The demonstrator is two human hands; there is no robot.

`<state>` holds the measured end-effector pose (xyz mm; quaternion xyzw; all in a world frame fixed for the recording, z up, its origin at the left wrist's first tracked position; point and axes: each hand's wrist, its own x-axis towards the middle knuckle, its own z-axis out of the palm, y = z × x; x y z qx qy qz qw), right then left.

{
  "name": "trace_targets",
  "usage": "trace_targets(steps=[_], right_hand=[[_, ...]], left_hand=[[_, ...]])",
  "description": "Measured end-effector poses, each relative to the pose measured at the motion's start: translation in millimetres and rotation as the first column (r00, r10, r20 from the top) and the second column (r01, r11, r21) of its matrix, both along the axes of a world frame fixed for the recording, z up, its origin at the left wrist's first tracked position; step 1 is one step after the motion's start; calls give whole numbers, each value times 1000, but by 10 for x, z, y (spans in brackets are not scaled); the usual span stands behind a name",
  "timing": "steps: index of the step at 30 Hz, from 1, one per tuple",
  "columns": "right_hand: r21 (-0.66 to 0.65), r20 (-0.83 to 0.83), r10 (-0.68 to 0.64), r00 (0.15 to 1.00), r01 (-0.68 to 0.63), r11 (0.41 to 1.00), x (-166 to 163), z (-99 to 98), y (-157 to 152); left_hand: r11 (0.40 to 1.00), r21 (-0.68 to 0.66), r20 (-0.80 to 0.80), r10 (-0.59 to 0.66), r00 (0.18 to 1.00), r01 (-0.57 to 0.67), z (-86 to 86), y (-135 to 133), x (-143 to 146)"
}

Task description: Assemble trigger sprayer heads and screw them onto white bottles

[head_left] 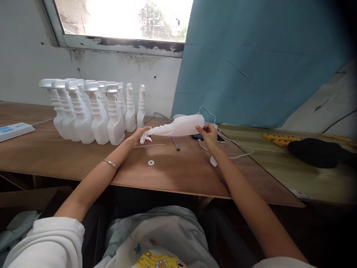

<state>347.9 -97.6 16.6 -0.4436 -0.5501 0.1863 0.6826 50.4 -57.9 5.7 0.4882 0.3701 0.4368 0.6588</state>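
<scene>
A white spray bottle (185, 125) is held sideways above the brown table, its base to the right and its trigger head (145, 137) to the left. My left hand (141, 134) is closed around the head end; part of its grip is hidden behind the trigger. At the base, my right hand (208, 134) pinches the bottle between thumb and fingers. Below lie a white ring washer (151, 162), a thin white tube (150, 145) and a dark pen-like tool (176, 144).
Several upright white spray bottles (115, 121) stand at the left back. A phone (220, 139) with a white cable (242, 154) lies behind my right hand. A white power strip (15, 131) is far left, and a black object (318, 152) sits on the right-hand table.
</scene>
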Motion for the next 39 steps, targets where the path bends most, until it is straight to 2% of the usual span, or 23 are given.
trace_targets(steps=[3, 8, 13, 15, 18, 20, 22, 25, 28, 30, 34, 39], right_hand=[[45, -30, 28, 999, -27, 999, -23, -14, 2], [-1, -217, 174, 961, -179, 984, -48, 9, -5], [23, -111, 257, 960, -256, 966, -40, 7, -9], [20, -47, 214, 976, -213, 977, -25, -12, 0], [37, 38, 78, 996, -79, 996, -9, -46, 20], [82, 48, 5, 999, -9, 997, -13, -61, 28], [117, 11, -15, 1000, 14, 993, -25, -66, 27], [70, -72, 39, 997, -34, 997, -27, -66, 23], [-26, -143, 149, 979, -154, 988, 5, -81, 48], [-34, -160, 224, 961, -233, 972, 32, -98, 77], [-20, -53, 313, 948, -314, 949, 46, -110, 102], [-12, 60, 286, 956, -286, 958, 20, -83, 53]], left_hand=[[1000, 29, -5, 7, 1000, -7, -32, 32, 0], [998, 5, 4, 68, 998, -68, -22, 27, -5], [996, -36, -31, 81, 996, -82, 49, -52, -8], [996, -30, -48, 78, 996, -80, 52, -55, -10], [998, 0, -72, 65, 995, -65, 16, -29, -4], [998, 31, -82, 56, 995, -53, -18, -14, 9], [996, 78, -84, 42, 996, -35, -42, -15, 25], [991, 126, -90, 63, 994, -51, -44, -35, 39], [985, 125, -105, 131, 986, -118, -26, -36, 32], [981, 121, -105, 163, 981, -150, -21, -18, 22], [976, 141, -101, 179, 979, -164, -27, 15, 11], [969, 212, -104, 152, 983, -128, -11, -22, 12]])
